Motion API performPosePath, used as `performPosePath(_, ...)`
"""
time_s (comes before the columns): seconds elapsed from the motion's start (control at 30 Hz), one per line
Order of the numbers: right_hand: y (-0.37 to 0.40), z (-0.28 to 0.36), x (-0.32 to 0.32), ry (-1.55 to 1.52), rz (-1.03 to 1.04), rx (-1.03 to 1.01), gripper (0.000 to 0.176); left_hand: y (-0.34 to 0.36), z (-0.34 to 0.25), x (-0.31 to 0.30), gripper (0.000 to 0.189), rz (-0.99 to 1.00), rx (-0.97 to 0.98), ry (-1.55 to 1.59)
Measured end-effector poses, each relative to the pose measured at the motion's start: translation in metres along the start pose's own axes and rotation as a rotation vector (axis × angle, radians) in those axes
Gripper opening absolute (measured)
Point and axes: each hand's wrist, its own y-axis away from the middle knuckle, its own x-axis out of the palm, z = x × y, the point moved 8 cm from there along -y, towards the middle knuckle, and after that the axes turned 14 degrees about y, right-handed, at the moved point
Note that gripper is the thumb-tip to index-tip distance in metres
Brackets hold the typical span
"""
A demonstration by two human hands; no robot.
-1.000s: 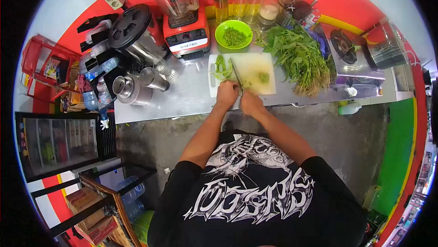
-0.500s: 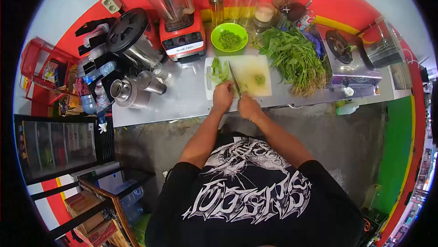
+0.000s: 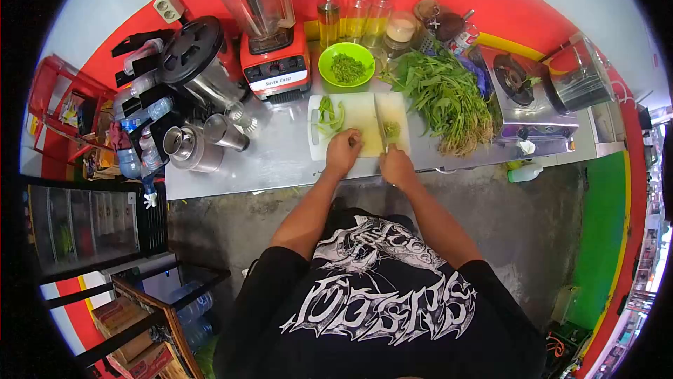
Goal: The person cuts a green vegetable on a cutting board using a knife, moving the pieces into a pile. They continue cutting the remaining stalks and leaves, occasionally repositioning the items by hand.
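My right hand [image 3: 397,167] grips a kitchen knife [image 3: 379,116], its blade pointing away from me over the right part of the white cutting board [image 3: 315,149]. Just right of the blade lies a small heap of chopped greens [image 3: 392,129]. My left hand [image 3: 343,152] rests at the board's near edge, fingers curled together; whatever they may hold is hidden. Longer green pieces [image 3: 329,115] lie on the board's left side, beyond that hand. Behind the board, a lime-green bowl [image 3: 324,76] contains more chopped greens [image 3: 347,69].
Right of the board lies a big bunch of leafy greens with roots [image 3: 449,92], beside a gas stove [image 3: 536,123]. A red blender [image 3: 275,71] and pump bottles [image 3: 359,18] stand behind. Metal cups [image 3: 226,132] and a metal canister [image 3: 196,151] are at the left.
The knife has moved right, away from my left hand, to beside the chopped heap. My left hand has stayed near the board's front edge. The view has shifted slightly.
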Motion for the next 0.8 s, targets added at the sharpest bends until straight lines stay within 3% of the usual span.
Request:
performPosePath(0.1,-0.006,0.017,0.009,0.011,0.001,-0.070,0.036,0.001,-0.001,-0.007,0.020,-0.021,-0.050,0.082)
performPosePath(0.3,-0.006,0.031,0.015,-0.005,0.023,-0.094,0.036,0.001,0.000,-0.005,0.013,0.057,0.061,-0.003)
performPosePath(0.43,0.003,0.038,0.006,0.024,0.059,-0.071,0.035,0.002,0.001,-0.002,0.011,0.086,0.035,-0.136)
performPosePath(0.5,0.011,0.045,-0.002,0.092,0.063,-0.120,0.031,0.006,-0.009,-0.001,0.012,0.063,0.124,-0.187)
performPosePath(0.8,0.007,0.046,0.019,0.183,0.041,-0.048,0.028,0.004,-0.019,0.007,0.016,0.150,0.197,-0.350)
